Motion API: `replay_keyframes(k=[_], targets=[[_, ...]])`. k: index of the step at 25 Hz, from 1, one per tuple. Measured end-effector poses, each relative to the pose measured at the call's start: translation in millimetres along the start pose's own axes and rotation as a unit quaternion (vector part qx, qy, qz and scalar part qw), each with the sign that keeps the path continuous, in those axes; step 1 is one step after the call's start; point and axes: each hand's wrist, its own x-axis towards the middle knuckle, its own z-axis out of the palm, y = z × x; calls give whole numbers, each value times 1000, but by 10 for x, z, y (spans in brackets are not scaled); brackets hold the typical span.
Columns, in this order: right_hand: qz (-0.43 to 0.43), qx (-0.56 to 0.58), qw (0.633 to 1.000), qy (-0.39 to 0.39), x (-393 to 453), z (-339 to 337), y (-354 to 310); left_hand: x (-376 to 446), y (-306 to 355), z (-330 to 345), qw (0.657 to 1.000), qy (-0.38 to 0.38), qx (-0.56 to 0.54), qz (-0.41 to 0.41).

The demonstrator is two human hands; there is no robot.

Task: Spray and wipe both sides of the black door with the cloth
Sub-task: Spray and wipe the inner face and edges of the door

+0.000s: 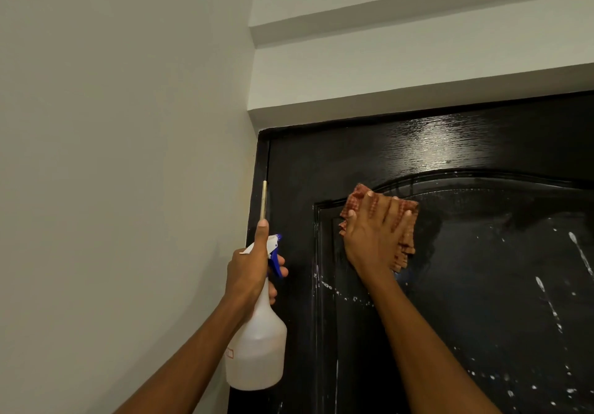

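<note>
Wiping step under way on the near face of the black door (466, 285). Nearest, left hand (249, 266) is wrapped round the neck of the white spray bottle (257, 346), forefinger raised along the blue-and-white trigger head, bottle held off the door at its left edge, beside the grey wall (112, 156). Further in, right hand (376, 230) is flat, fingers spread, pressing the reddish checked cloth (406, 243) on the upper left corner of the raised arched panel. White spray droplets and runs streak the panel right of and below the cloth; my read is spraying is done for this patch and wiping has only started. Next move probably calls for sweeping the cloth right and down over the wet streaks before they run further. Far: door top, black frame, white lintel above. Hard to tell: a brass hinge pin or rod at the frame by the left forefinger. Lower door, handle and other side are out of view.
</note>
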Motion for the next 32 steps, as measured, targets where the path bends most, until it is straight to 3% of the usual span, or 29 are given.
replay_keyframes(k=[4, 9, 15, 19, 22, 25, 28, 32], targets=[[-199, -13, 977, -77, -271, 207, -326, -54, 0, -9, 1000, 9, 25, -9], [-247, -13, 964, -102, -481, 151, -117, -253, -91, 54, 999, 11, 25, -22], [-335, -31, 927, -166, -1715, 8, 396, -497, -301, 35, 999, 2, 0, -44], [-309, -48, 935, -166, -1506, -24, 325, -532, -376, -17, 998, 11, 14, -58], [-243, -41, 960, -134, -849, 71, 48, -446, -428, -125, 998, 26, 22, -60], [-189, -17, 970, -154, -234, 116, -273, -444, -568, -234, 995, 66, 49, -50], [-275, -33, 946, -168, -308, 209, -434, -577, -755, -320, 991, 88, 84, -48], [-395, 14, 888, -233, -1296, 300, -429, -872, -928, -409, 989, 92, 88, -74]])
